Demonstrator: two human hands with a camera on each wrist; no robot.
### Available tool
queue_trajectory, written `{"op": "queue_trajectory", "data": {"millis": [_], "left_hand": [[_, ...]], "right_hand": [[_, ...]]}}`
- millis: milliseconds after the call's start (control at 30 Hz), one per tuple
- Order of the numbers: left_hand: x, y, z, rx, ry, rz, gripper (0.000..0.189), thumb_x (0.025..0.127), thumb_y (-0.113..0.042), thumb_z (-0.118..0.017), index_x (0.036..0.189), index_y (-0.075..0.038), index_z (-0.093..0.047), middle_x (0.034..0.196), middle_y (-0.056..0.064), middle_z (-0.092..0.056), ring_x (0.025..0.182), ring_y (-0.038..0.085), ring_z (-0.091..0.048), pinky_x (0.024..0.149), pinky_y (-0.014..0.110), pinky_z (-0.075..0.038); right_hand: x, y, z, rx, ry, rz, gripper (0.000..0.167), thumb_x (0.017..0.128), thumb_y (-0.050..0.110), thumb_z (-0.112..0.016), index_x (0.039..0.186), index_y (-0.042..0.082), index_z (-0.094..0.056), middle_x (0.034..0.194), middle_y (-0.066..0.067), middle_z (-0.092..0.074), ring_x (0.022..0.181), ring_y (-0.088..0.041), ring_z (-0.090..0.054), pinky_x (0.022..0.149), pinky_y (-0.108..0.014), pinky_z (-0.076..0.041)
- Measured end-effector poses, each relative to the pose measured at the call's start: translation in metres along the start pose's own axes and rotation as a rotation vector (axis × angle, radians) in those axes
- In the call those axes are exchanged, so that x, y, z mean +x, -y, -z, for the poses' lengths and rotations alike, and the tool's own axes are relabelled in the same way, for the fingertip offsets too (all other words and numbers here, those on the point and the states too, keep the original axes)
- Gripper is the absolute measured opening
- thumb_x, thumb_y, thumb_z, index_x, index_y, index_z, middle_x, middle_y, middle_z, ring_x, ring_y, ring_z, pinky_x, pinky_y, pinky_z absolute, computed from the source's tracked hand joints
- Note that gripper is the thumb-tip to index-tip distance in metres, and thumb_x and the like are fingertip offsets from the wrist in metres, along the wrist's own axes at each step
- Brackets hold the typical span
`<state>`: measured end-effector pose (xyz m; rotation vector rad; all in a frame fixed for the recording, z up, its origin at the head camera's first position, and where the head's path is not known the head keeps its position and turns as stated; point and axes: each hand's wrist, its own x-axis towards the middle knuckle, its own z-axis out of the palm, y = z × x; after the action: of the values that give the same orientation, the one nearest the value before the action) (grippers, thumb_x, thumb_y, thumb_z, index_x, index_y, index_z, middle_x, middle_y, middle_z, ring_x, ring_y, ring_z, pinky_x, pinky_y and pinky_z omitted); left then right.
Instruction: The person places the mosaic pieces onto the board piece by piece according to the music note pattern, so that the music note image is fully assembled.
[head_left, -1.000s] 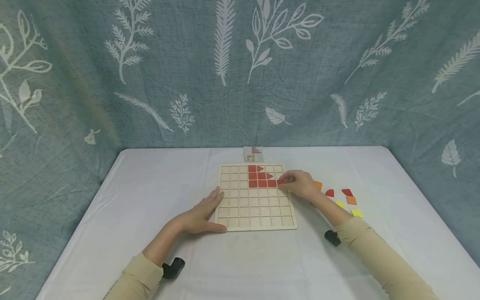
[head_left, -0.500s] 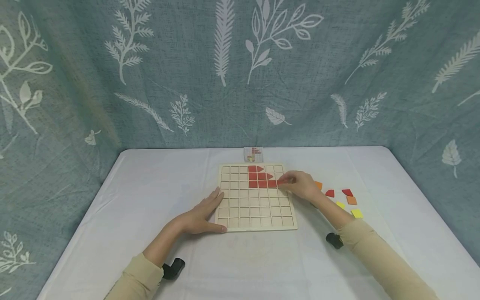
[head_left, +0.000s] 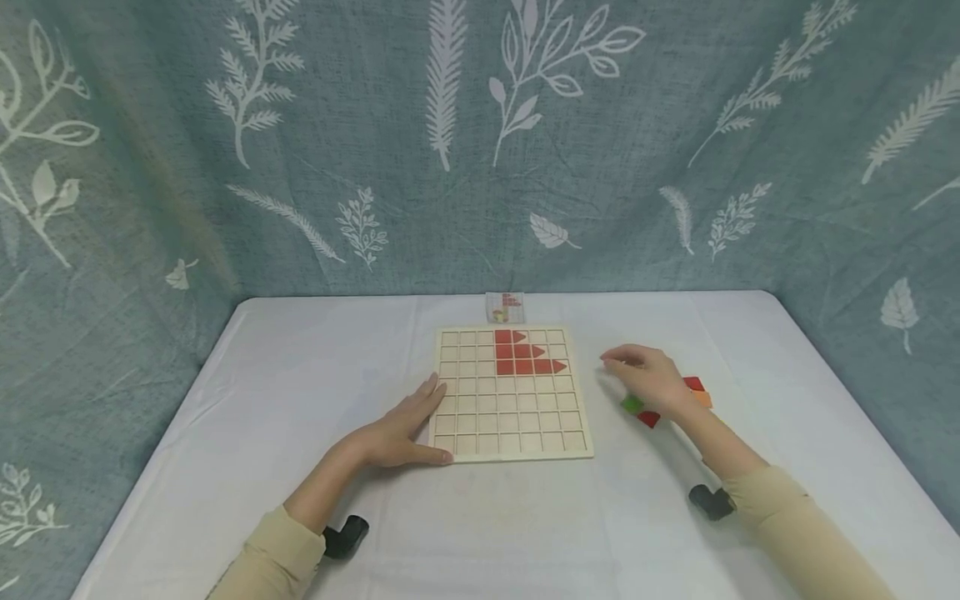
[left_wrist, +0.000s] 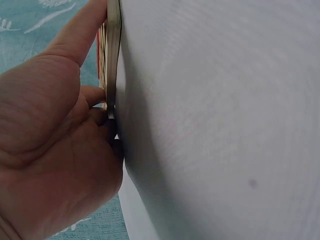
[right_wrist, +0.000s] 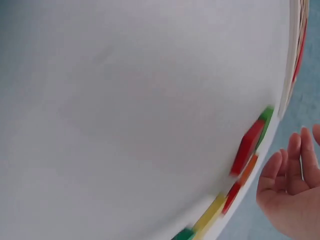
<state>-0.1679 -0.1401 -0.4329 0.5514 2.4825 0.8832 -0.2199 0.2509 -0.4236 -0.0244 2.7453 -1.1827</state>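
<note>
A pale wooden grid board (head_left: 487, 423) lies on the white table. Red squares (head_left: 513, 367) fill three rows of its upper part, each row ending at the right in a red pointed piece (head_left: 558, 367). My left hand (head_left: 405, 425) rests along the board's left edge, with the thumb at its front corner; the left wrist view shows the palm (left_wrist: 55, 130) beside the rim. To the right of the board, my right hand (head_left: 647, 377) is over the loose pieces. Its fingers are loosely bent and the right wrist view shows nothing between them.
Near the right hand lie a green piece (head_left: 632, 404), red pieces (head_left: 648, 418) and an orange piece (head_left: 702, 398). The right wrist view also shows a yellow piece (right_wrist: 210, 215). A small pattern card (head_left: 506, 307) lies behind the board. A patterned curtain (head_left: 480, 167) surrounds the table.
My right hand has let go of the red pointed piece, now seated at the end of the third row, and moved right over the loose pieces. The left hand stays put.
</note>
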Motion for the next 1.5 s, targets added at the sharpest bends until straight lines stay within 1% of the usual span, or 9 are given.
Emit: {"op": "queue_trajectory", "data": {"millis": [67, 267, 500, 667, 833, 1033, 1133, 1367, 1500], "left_hand": [[0.0, 0.001, 0.0, 0.0, -0.001, -0.003, 0.108, 0.08, -0.043, -0.078, 0.156, -0.002, -0.013, 0.163, 0.014, 0.002, 0.149, 0.033, -0.001, 0.118, 0.052, -0.009], [0.001, 0.0, 0.0, -0.001, -0.002, -0.003, 0.108, 0.08, -0.043, -0.078, 0.156, -0.002, -0.013, 0.163, 0.015, 0.002, 0.149, 0.033, -0.001, 0.118, 0.052, -0.009], [0.0, 0.0, 0.0, -0.003, -0.001, 0.006, 0.108, 0.08, -0.044, -0.078, 0.156, -0.003, -0.013, 0.163, 0.014, 0.002, 0.148, 0.033, -0.001, 0.118, 0.053, -0.009], [-0.001, -0.001, 0.001, 0.001, -0.001, 0.006, 0.107, 0.081, -0.044, -0.077, 0.156, -0.003, -0.013, 0.163, 0.014, 0.002, 0.149, 0.033, -0.001, 0.118, 0.053, -0.008], [-0.002, -0.002, 0.003, -0.006, -0.005, 0.003, 0.107, 0.081, -0.043, -0.077, 0.156, -0.002, -0.013, 0.163, 0.016, 0.001, 0.148, 0.035, -0.001, 0.118, 0.054, -0.008], [-0.004, -0.003, 0.003, -0.005, -0.005, -0.004, 0.106, 0.081, -0.042, -0.077, 0.156, -0.001, -0.013, 0.162, 0.016, 0.001, 0.148, 0.036, -0.002, 0.117, 0.055, -0.009], [-0.003, -0.003, 0.002, -0.005, -0.005, -0.005, 0.107, 0.081, -0.042, -0.078, 0.155, -0.001, -0.013, 0.162, 0.017, 0.001, 0.148, 0.036, -0.002, 0.117, 0.055, -0.009], [-0.003, -0.002, 0.002, -0.004, -0.012, -0.002, 0.107, 0.08, -0.042, -0.078, 0.155, -0.002, -0.013, 0.162, 0.016, 0.0, 0.148, 0.036, -0.003, 0.117, 0.055, -0.01], [-0.001, 0.0, 0.002, 0.0, -0.008, -0.001, 0.108, 0.08, -0.043, -0.078, 0.156, -0.002, -0.013, 0.163, 0.016, 0.001, 0.148, 0.035, -0.001, 0.118, 0.053, -0.008]], "right_hand": [[-0.005, -0.006, 0.008, 0.006, -0.004, -0.007, 0.038, 0.099, 0.037, -0.056, 0.124, 0.01, -0.066, 0.131, -0.015, -0.06, 0.122, -0.034, -0.051, 0.097, -0.051, -0.044], [-0.015, -0.027, 0.029, 0.017, -0.008, -0.044, 0.04, 0.099, 0.036, -0.057, 0.127, 0.007, -0.063, 0.127, -0.017, -0.06, 0.106, -0.032, -0.058, 0.085, -0.04, -0.05], [-0.02, -0.043, 0.042, -0.02, -0.018, -0.054, 0.036, 0.098, 0.03, -0.059, 0.126, 0.007, -0.063, 0.121, -0.018, -0.062, 0.101, -0.03, -0.058, 0.076, -0.031, -0.05], [-0.016, -0.044, 0.042, -0.019, -0.017, -0.062, 0.039, 0.096, 0.03, -0.063, 0.126, 0.005, -0.063, 0.117, -0.018, -0.062, 0.094, -0.028, -0.056, 0.071, -0.029, -0.05], [-0.009, -0.044, 0.038, -0.049, -0.011, -0.062, 0.04, 0.094, 0.029, -0.066, 0.125, 0.004, -0.063, 0.117, -0.017, -0.063, 0.096, -0.028, -0.056, 0.075, -0.03, -0.051], [-0.003, -0.04, 0.03, -0.1, -0.018, -0.034, 0.039, 0.092, 0.025, -0.069, 0.123, 0.002, -0.064, 0.126, -0.022, -0.058, 0.109, -0.035, -0.052, 0.09, -0.046, -0.05], [-0.001, -0.038, 0.027, -0.124, -0.031, -0.02, 0.037, 0.092, 0.023, -0.068, 0.122, 0.001, -0.064, 0.127, -0.023, -0.056, 0.111, -0.037, -0.051, 0.093, -0.05, -0.048], [0.001, -0.037, 0.025, -0.179, -0.059, 0.0, 0.035, 0.091, 0.025, -0.07, 0.116, 0.001, -0.067, 0.119, -0.021, -0.062, 0.1, -0.033, -0.055, 0.082, -0.042, -0.052], [-0.002, -0.035, 0.023, -0.169, -0.066, 0.023, 0.037, 0.089, 0.027, -0.072, 0.114, 0.001, -0.068, 0.115, -0.02, -0.064, 0.096, -0.03, -0.057, 0.073, -0.034, -0.052]]}}
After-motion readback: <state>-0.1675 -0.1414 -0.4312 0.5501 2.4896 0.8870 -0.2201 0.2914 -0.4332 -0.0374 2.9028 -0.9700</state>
